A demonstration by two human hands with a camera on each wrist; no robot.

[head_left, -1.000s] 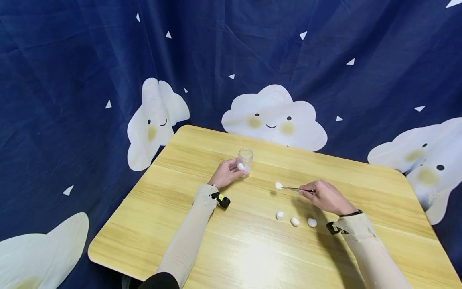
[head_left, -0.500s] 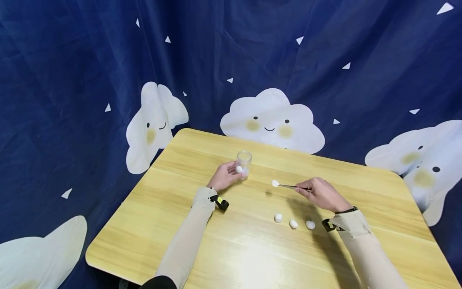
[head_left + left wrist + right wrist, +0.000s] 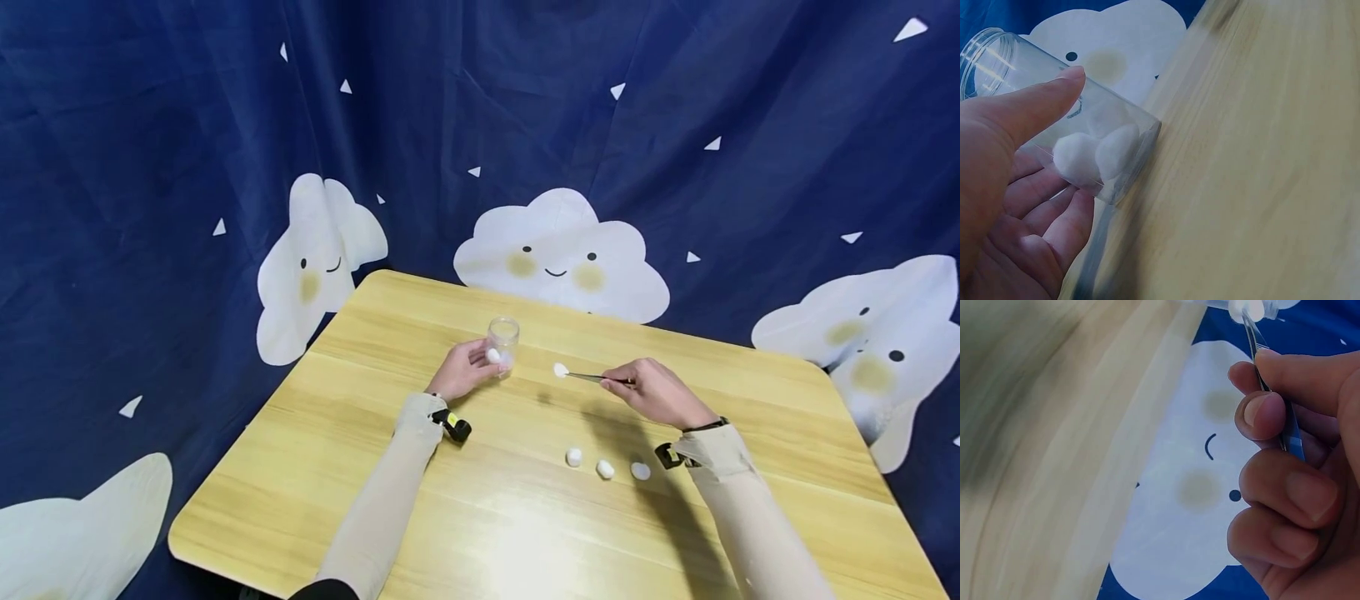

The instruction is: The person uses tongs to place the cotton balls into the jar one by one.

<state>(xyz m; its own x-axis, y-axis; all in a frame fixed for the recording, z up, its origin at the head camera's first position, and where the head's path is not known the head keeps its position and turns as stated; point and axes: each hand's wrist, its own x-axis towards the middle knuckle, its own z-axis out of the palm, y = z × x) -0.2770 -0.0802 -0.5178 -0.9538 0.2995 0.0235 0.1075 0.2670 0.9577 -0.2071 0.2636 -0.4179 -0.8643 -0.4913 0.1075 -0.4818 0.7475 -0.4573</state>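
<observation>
A clear open-topped jar (image 3: 503, 332) stands on the table, and my left hand (image 3: 462, 369) grips its side with thumb and fingers. Inside the jar a few white cotton balls (image 3: 1077, 157) lie at the bottom. My right hand (image 3: 656, 392) pinches metal tweezers (image 3: 587, 377), which point left toward the jar. Their tips hold one cotton ball (image 3: 560, 370) above the tabletop, to the right of the jar and apart from it. In the right wrist view the thumb and forefinger press the tweezers (image 3: 1257, 347), with the other fingers curled below.
Three more cotton balls, a left one (image 3: 573, 457), a middle one (image 3: 605, 470) and a right one (image 3: 641, 472), lie in a row on the wooden table (image 3: 337, 433). A blue curtain (image 3: 420, 100) with cloud prints hangs behind the table's far edge.
My right hand has moved left, bringing the tweezers and their cotton ball closer to the jar. The left hand keeps its hold on the jar. The head view has shifted slightly.
</observation>
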